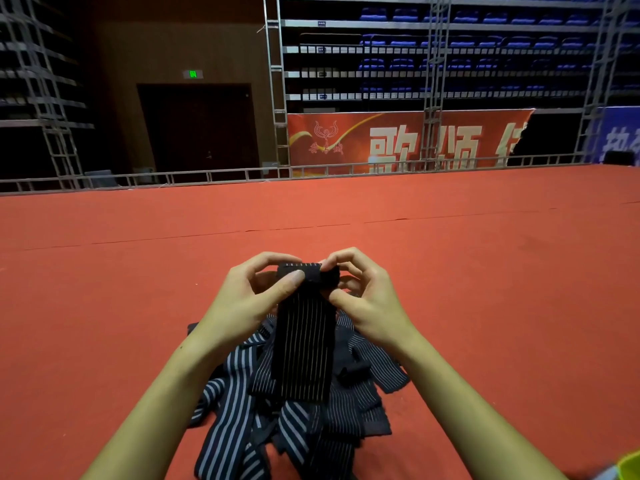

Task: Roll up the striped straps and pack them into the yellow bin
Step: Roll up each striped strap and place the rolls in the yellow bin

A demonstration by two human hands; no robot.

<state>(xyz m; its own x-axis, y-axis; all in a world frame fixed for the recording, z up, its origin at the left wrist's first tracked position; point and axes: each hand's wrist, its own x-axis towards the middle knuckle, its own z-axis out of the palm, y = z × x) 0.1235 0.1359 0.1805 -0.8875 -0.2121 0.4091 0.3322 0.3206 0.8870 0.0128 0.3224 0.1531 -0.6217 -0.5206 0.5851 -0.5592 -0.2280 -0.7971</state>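
first turns of a roll, top edge pinched

fingertips (298, 277) of both hands are clenched on the top end of one pinstriped strap (304, 344), lifted above the red carpet (485, 271). the left hand (249, 299) presses its thumb on the folded-over edge from the front, with the other fingers curled behind; the right hand (363, 296) pinches the same edge at its far corner. the rest of this strap hangs straight down toward the wearer, its loose tail over the pile of striped straps (287, 420) that lies tangled on the carpet between the forearms.

by the look of it the rolling has only just begun: one small fold at the top, nearly the whole length still flat. the next move calls for turning that fold over itself evenly, both thumbs keeping it tight so the edges stay aligned while the tail feeds up.

only a yellow-green corner (628, 465) at the lower right edge suggests the yellow bin; nothing packed can be seen.
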